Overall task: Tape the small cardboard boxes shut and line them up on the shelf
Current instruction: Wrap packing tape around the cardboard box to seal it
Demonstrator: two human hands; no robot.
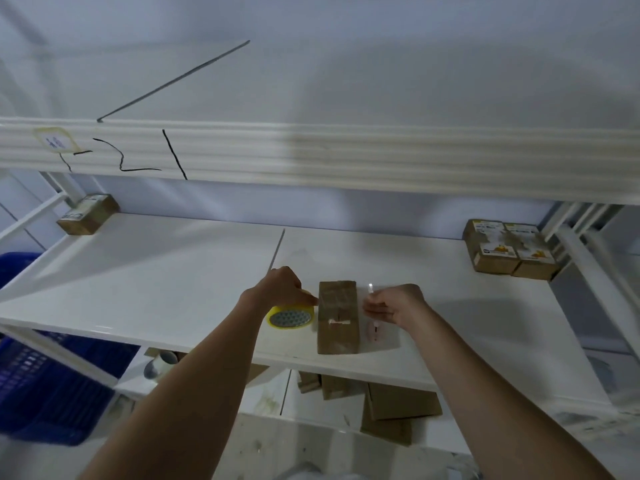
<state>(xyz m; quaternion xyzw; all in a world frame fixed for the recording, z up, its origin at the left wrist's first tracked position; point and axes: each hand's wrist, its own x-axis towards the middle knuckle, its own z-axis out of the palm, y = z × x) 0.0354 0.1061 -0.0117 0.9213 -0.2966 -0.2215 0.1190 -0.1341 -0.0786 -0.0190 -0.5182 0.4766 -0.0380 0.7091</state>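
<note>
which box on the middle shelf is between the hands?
The plain brown box at the front edge, beside the yellow tape roll. The labelled boxes sit in the back corners.

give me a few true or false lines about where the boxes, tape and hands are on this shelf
1. The left hand rests on the yellow tape roll. True.
2. The cardboard box between the hands lies on the floor. False: it lies on the white shelf, near its front edge.
3. A stack of boxes sits at the shelf's far right. True.
4. The tape roll is to the right of the middle box. False: it is to its left.
5. The right hand grips the middle box. False: it is beside it, apart.
</note>
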